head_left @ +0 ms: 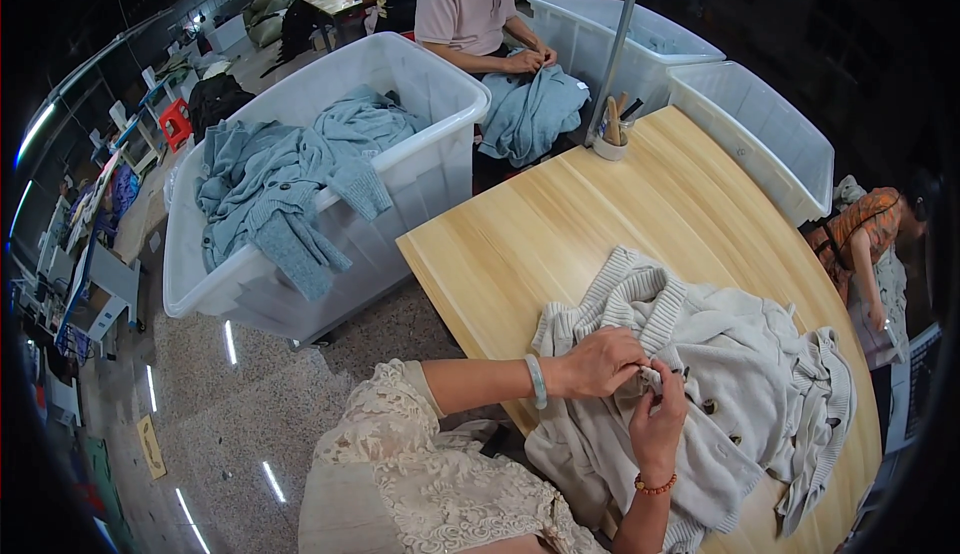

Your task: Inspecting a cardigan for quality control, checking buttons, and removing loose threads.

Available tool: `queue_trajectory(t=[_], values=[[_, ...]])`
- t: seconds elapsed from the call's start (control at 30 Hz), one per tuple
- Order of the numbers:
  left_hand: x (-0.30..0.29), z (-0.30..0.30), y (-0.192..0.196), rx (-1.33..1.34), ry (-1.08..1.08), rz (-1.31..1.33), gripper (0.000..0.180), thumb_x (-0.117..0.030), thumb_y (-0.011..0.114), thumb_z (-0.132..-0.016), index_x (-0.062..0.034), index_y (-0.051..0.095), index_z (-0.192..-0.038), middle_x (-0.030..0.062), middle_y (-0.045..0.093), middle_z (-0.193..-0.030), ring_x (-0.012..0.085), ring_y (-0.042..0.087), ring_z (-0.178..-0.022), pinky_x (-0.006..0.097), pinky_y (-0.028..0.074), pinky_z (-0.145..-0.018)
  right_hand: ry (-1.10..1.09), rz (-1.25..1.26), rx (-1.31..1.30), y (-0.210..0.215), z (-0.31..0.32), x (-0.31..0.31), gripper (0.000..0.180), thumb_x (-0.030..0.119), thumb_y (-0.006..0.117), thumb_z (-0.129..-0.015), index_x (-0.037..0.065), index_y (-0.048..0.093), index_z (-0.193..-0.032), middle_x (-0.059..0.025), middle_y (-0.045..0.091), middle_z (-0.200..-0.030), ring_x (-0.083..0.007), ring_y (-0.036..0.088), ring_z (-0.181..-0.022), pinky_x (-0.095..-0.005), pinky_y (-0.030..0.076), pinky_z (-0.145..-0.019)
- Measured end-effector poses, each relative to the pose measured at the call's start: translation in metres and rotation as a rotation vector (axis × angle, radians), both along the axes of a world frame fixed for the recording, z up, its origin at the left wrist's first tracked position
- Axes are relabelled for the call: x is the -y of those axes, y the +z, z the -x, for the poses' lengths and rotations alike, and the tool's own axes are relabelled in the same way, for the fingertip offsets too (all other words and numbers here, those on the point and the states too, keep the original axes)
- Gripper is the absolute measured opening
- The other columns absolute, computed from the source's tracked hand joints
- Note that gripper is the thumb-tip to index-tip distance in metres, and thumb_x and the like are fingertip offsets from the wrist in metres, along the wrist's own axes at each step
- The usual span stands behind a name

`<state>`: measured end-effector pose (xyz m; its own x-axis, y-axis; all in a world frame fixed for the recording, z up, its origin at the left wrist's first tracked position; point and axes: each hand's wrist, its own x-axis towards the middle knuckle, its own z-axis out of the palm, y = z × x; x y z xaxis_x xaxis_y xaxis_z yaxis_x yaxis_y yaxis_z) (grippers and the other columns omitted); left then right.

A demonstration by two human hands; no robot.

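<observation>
A cream knitted cardigan (735,354) with a ribbed collar and dark buttons (710,407) lies bunched on the wooden table (540,224). My left hand (603,362), below a pale bangle, pinches a small fold of its button edge. Close against it, my right hand (658,422), with a beaded bracelet at the wrist, grips the same fold between thumb and fingers. The fingertips of both hands nearly touch. Whether a button or a small tool sits between them is hidden. Part of the cardigan hangs over the table's near edge.
A white plastic bin (430,169) heaped with blue-green knitwear (290,174) stands left of the table. A cup of tools (611,142) sits by a metal pole (620,44) at the far edge. More bins (765,144) stand behind. A co-worker (475,14) handles knitwear; another person (868,244) works at right.
</observation>
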<state>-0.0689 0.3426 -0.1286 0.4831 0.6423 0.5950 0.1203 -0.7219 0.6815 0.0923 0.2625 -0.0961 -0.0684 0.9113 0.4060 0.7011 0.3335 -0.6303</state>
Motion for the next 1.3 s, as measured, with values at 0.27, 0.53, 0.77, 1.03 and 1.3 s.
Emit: queue_trajectory(t=[0.27, 0.53, 0.77, 1.03, 1.3], values=[[0.009, 0.002, 0.002, -0.043, -0.030, 0.085, 0.011, -0.007, 0.066, -0.081, -0.0044, 0.066, -0.091, 0.0101, 0.063, -0.085, 0.0297, 0.060, -0.086, 0.039, 0.047, -0.079, -0.013, -0.021, -0.056, -0.003, -0.002, 0.013, 0.038, -0.016, 0.046, -0.078, -0.004, 0.058, -0.111, -0.0214, 0.056, -0.098, -0.0380, 0.057, -0.088, -0.0415, 0.046, -0.076], [-0.011, 0.010, 0.016, -0.050, -0.177, 0.364, 0.015, -0.013, 0.063, -0.085, -0.0022, 0.068, -0.094, 0.0130, 0.064, -0.084, 0.0260, 0.062, -0.081, 0.035, 0.050, -0.073, 0.109, 0.144, -0.277, -0.019, -0.024, 0.003, 0.015, -0.006, 0.059, -0.084, -0.003, 0.059, -0.099, -0.0068, 0.057, -0.089, -0.0133, 0.055, -0.074, -0.0260, 0.045, -0.061], [-0.044, 0.067, 0.022, -0.043, -0.356, 0.832, 0.012, -0.008, 0.059, -0.096, 0.0007, 0.064, -0.102, -0.0024, 0.062, -0.089, 0.0042, 0.053, -0.082, 0.022, 0.045, -0.073, 0.014, 0.113, 0.063, 0.010, -0.036, 0.033, 0.017, 0.008, 0.068, -0.086, 0.004, 0.062, -0.101, -0.0127, 0.059, -0.082, -0.0289, 0.060, -0.066, -0.0383, 0.047, -0.057], [0.036, -0.018, 0.065, -0.401, -0.348, -0.103, 0.056, -0.005, 0.074, -0.071, -0.0078, 0.060, -0.125, 0.0124, 0.062, -0.111, 0.0285, 0.056, -0.109, 0.040, 0.040, -0.097, -0.165, -0.064, 0.083, -0.002, -0.026, 0.050, 0.018, 0.003, 0.069, -0.080, 0.007, 0.066, -0.096, -0.0065, 0.062, -0.087, -0.0255, 0.064, -0.066, -0.0342, 0.050, -0.055], [0.009, -0.021, 0.034, -0.614, -0.240, -0.250, 0.030, 0.001, 0.067, -0.062, -0.0089, 0.065, -0.090, 0.0074, 0.064, -0.084, 0.0281, 0.059, -0.084, 0.039, 0.039, -0.079, -0.097, -0.264, -0.071, -0.015, -0.014, 0.051, 0.027, 0.002, 0.074, -0.074, 0.007, 0.067, -0.099, -0.0063, 0.066, -0.095, -0.0225, 0.065, -0.066, -0.0314, 0.051, -0.054]])
